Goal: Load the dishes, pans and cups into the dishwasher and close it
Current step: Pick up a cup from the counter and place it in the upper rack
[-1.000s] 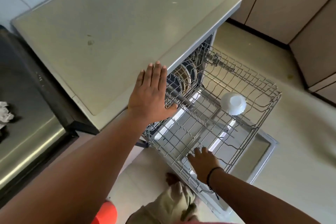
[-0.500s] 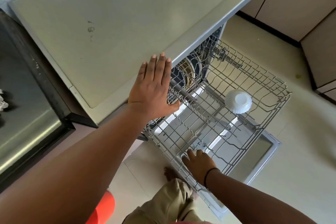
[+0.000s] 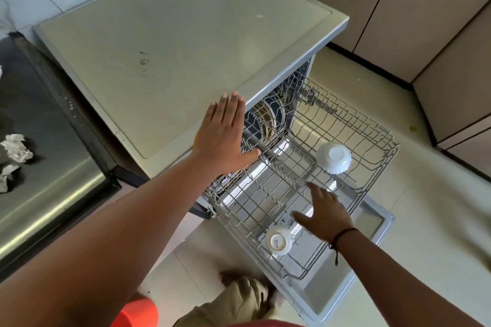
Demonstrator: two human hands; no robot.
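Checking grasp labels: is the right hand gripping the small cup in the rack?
No, the right hand hovers open beside the cup, fingers straight.

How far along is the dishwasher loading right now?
Done: a white bowl and a cup sit upside down in the pulled-out upper rack, and plates stand deeper inside. In hand: nothing; the right hand hovers open over the rack, while the left hand rests flat on the dishwasher top. Left: pushing the rack in and closing the door.
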